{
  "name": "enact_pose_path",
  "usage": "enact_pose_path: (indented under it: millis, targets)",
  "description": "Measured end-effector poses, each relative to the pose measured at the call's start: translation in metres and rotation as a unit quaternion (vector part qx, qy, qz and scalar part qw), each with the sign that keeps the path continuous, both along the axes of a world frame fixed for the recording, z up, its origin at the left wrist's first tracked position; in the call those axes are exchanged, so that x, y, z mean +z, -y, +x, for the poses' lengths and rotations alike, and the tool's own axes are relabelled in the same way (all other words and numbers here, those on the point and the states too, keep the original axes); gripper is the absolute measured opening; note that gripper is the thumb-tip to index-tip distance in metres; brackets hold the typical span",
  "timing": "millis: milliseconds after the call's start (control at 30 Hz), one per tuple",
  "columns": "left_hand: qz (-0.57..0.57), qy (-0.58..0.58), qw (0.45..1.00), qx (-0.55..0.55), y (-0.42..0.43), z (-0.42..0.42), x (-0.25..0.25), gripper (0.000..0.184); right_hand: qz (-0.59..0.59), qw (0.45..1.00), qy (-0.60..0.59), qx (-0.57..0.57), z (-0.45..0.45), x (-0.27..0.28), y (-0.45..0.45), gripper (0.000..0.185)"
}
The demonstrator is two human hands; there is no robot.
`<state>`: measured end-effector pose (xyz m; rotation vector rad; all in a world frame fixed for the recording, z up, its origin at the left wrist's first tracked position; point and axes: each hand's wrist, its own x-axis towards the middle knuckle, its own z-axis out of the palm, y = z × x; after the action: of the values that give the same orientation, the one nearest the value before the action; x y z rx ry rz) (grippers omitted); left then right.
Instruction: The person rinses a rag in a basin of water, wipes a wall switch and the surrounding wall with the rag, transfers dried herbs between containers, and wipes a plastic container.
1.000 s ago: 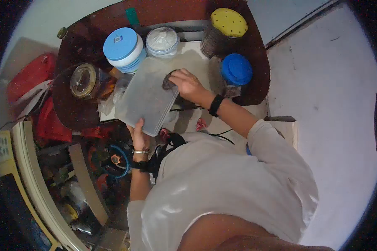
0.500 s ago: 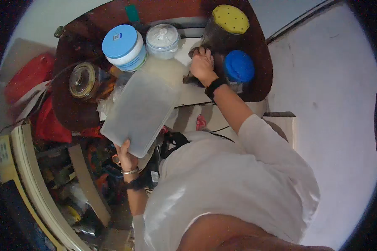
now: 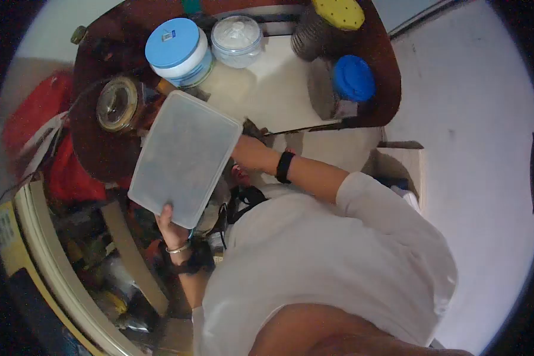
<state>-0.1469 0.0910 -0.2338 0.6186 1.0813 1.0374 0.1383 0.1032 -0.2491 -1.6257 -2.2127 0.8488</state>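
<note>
A translucent rectangular plastic container [image 3: 187, 157] is tilted in front of the shelf. My left hand [image 3: 172, 228] grips its lower edge, with the thumb on the near face. My right hand [image 3: 243, 151] is at the container's right edge, its fingers hidden behind it. A bit of dark cloth [image 3: 254, 129] shows just above the right wrist. What the right fingers hold, if anything, cannot be made out.
On the dark red shelf [image 3: 388, 77] stand a blue-lidded white tub [image 3: 173, 44], a clear round container [image 3: 237, 41], a yellow-lidded jar [image 3: 338, 13], a blue-lidded jar [image 3: 355, 78] and a gold-lidded jar [image 3: 117, 104]. Red cloth [image 3: 68, 166] hangs at left.
My right hand has moved from the shelf surface down and left, behind the container. The container in my left hand has shifted left and turned more upright. The view has shifted slightly.
</note>
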Motion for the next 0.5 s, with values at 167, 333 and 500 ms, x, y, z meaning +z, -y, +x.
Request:
enact_pose_path:
  millis: [167, 333, 500]
  targets:
    - [-0.022, 0.000, 1.000, -0.021, -0.015, -0.020, -0.010, 0.072, 0.001, 0.994, 0.070, -0.089, 0.038, -0.021, 0.028, 0.040]
    - [0.046, -0.041, 0.997, -0.056, -0.015, -0.003, 0.001, 0.070, 0.097, 0.954, 0.171, -0.226, 0.090, -0.042, 0.079, 0.048]
    - [0.145, -0.077, 0.986, 0.005, 0.000, 0.030, 0.019, 0.085, 0.008, 0.933, -0.187, -0.307, 0.091, 0.013, 0.039, 0.042]
